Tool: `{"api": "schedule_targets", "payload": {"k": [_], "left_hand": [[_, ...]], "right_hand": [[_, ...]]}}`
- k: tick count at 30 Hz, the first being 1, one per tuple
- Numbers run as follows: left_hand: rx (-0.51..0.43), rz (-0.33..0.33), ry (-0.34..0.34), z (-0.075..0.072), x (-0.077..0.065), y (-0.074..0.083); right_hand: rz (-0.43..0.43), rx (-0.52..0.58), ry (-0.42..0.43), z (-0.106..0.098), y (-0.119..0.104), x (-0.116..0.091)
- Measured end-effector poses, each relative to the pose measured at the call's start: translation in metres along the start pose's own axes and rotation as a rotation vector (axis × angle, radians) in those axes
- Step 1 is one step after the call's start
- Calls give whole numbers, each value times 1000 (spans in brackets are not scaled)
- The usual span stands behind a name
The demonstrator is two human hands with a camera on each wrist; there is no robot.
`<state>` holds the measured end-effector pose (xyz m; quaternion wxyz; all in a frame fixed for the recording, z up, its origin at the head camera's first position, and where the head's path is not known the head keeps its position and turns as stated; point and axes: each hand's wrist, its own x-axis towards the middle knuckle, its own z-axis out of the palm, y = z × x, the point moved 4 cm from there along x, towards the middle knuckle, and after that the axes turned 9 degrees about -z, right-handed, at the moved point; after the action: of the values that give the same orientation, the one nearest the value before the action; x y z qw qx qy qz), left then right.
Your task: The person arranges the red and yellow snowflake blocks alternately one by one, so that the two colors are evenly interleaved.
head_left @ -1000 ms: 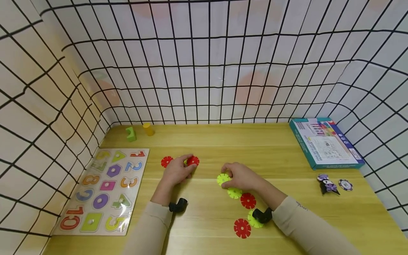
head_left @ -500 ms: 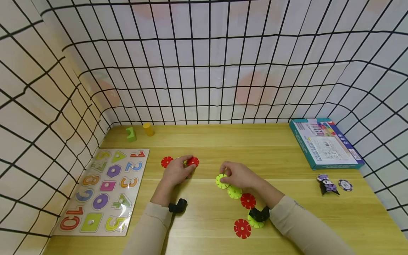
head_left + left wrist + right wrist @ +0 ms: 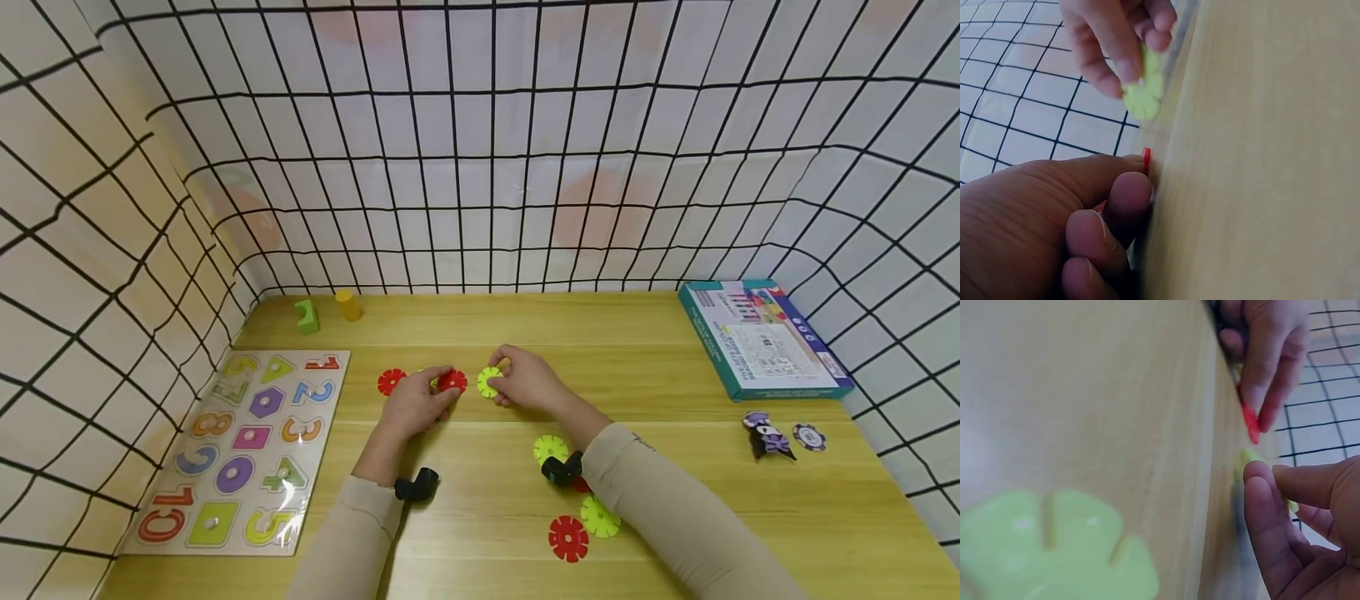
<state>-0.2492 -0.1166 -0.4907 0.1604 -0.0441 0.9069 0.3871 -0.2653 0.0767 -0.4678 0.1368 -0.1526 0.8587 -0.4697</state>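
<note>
Head view: the black wrist mount (image 3: 562, 469) hides most of one red piece (image 3: 581, 485), lower right of centre. Bench (image 3: 480, 517) runs mid-frame down to the bottom edge. Around centre, left hand (image 3: 412, 406) pinches a red disc (image 3: 453, 381), right hand (image 3: 532, 383) pinches a yellow disc (image 3: 487, 382), bit of gap between. Left wrist view: red disc mostly behind fingers, yellow one blurry up top. Right wrist: another yellow disc (image 3: 1082, 544) cut off lower left

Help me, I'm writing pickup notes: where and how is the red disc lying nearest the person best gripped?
Probably pinch the red disc by opposite edges of its notched rim, coming from above and the person's left. It looks round and flat on the tabletop, and a yellow-green disc lies close on its right.
</note>
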Motion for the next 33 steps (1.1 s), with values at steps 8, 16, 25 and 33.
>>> {"api": "schedule_targets", "payload": {"k": [8,16,25,33], "left_hand": [[6,6,-11,0,2,-2],[5,4,-3,-1,2,-2],[23,-1,-3,-2,1,-2],[8,40,-6,-2,-1,2]], "right_hand": [[30,-188,-65,6,-2,18],[4,-399,-96,5,-6,25],[9,-316,-88,4,-3,22],[-13,-52,-110,-9,7,-4]]}}
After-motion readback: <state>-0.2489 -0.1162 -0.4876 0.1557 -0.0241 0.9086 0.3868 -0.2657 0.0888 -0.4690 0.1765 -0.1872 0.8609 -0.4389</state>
